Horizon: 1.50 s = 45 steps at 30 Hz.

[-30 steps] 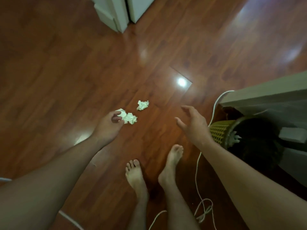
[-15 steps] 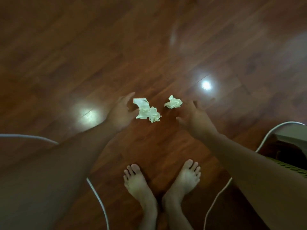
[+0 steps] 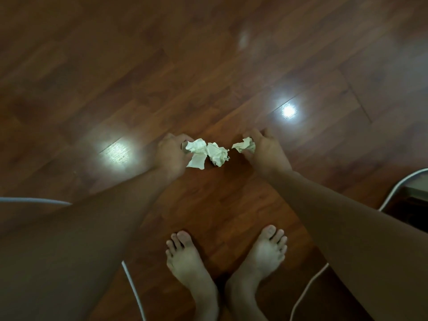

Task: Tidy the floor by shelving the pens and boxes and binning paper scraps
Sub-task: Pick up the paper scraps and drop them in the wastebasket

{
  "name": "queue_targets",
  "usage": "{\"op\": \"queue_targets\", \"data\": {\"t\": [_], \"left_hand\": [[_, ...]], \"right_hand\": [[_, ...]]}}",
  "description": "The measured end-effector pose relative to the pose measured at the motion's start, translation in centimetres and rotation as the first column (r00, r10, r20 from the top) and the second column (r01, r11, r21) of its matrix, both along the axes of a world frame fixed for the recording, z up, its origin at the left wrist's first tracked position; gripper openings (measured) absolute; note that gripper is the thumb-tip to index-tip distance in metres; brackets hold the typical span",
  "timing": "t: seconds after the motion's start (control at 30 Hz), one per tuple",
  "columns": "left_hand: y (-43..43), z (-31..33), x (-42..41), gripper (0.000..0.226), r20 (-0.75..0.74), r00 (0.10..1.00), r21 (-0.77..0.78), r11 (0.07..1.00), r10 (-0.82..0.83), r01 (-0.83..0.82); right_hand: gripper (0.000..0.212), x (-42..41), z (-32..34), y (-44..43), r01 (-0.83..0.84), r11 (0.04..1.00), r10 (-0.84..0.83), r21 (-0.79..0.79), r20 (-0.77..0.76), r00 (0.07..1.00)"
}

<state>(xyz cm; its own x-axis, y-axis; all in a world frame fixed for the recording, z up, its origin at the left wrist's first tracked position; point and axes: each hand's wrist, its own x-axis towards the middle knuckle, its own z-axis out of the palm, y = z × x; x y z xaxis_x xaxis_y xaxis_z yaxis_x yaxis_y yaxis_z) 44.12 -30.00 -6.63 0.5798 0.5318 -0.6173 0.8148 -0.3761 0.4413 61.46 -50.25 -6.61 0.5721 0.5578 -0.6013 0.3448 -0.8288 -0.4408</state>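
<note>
Crumpled white paper scraps [image 3: 199,147]: three wads low on the glossy red-brown wooden floor [image 3: 208,66], between the hands.
Left hand [image 3: 170,155]: fingers curled on the larger wad [image 3: 196,158].
Right hand [image 3: 266,154]: fingers pinching the small wad [image 3: 244,145].
Risk: the middle wad [image 3: 216,155] looks ungripped and may drop on lifting.

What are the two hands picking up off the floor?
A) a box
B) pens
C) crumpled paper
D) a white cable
C: the left hand grips the big scrap and the right hand pinches the small scrap, both of crumpled paper.
</note>
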Motion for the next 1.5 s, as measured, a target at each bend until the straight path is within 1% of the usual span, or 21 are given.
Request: {"op": "queue_targets", "data": {"t": [0.13, 0.27, 0.4, 0.47, 0.57, 0.73, 0.87, 1.0, 1.07, 1.13, 1.23, 1.4, 1.5], "left_hand": [[0.4, 2.5, 0.1, 0.028, 0.032, 0.998, 0.027, 0.998, 0.054, -0.055], [0.0, 6.4, 0.2, 0.031, 0.05, 0.995, 0.019, 0.996, 0.081, -0.082], [-1.2, 11.4, 0.5, 0.03, 0.107, 0.986, -0.064, 0.99, 0.13, -0.124], [-1.9, 13.3, 0.5, 0.031, 0.123, 0.981, -0.089, 0.986, 0.15, -0.14], [-4.0, 17.6, 1.4, 0.033, 0.157, 0.977, -0.139, 0.983, 0.142, -0.12], [-8.6, 22.6, 2.7, 0.035, 0.192, 0.977, -0.198, 0.979, 0.089, -0.05], [-12.8, 25.8, 3.5, 0.028, 0.231, 0.973, -0.213, 0.974, -0.026, 0.077], [-17.4, 28.1, 4.5, 0.032, 0.254, 0.959, -0.217, 0.959, -0.124, 0.181], [-20.4, 29.3, 5.3, 0.031, 0.261, 0.948, -0.216, 0.947, -0.18, 0.239], [-23.7, 30.2, 6.3, 0.032, 0.279, 0.93, -0.206, 0.93, -0.241, 0.303], [-28.2, 31.3, 7.6, 0.032, 0.31, 0.899, -0.208, 0.901, -0.309, 0.381], [-35.6, 32.5, 9.7, 0.034, 0.337, 0.837, -0.208, 0.833, -0.43, 0.512], [-39.0, 32.7, 10.5, 0.034, 0.331, 0.815, -0.209, 0.805, -0.476, 0.555]], "right_hand": [[0.044, 0.4, 2.5, -0.9, 0.089, 0.996, -0.09, 0.022, 0.011, 0.996], [0.04, 0.6, 6.5, -2.4, 0.168, 0.983, -0.169, 0.07, 0.006, 0.986], [0.035, 0.3, 11.4, -4.4, 0.257, 0.96, -0.26, 0.108, 0.018, 0.965], [0.036, -0.2, 13.0, -5.3, 0.284, 0.952, -0.288, 0.115, 0.019, 0.957], [0.04, -0.9, 17.0, -7.6, 0.368, 0.918, -0.376, 0.144, 0.027, 0.926], [0.039, -2.5, 21.4, -12.0, 0.495, 0.85, -0.51, 0.182, 0.046, 0.859], [0.04, -4.3, 24.8, -16.8, 0.597, 0.775, -0.621, 0.206, 0.075, 0.78], [0.04, -5.9, 27.2, -21.4, 0.653, 0.729, -0.681, 0.206, 0.129, 0.721], [0.041, -6.4, 28.7, -24.2, 0.688, 0.688, -0.724, 0.233, 0.154, 0.672], [0.041, -6.9, 30.1, -27.2, 0.723, 0.635, -0.771, 0.273, 0.171, 0.613], [0.041, -7.3, 31.2, -31.2, 0.769, 0.571, -0.821, 0.288, 0.181, 0.542], [0.04, -8.3, 32.0, -38.9, 0.84, 0.483, -0.873, 0.248, 0.215, 0.438], [0.039, -9.4, 32.0, -42.4, 0.877, 0.426, -0.899, 0.224, 0.21, 0.384]]}}
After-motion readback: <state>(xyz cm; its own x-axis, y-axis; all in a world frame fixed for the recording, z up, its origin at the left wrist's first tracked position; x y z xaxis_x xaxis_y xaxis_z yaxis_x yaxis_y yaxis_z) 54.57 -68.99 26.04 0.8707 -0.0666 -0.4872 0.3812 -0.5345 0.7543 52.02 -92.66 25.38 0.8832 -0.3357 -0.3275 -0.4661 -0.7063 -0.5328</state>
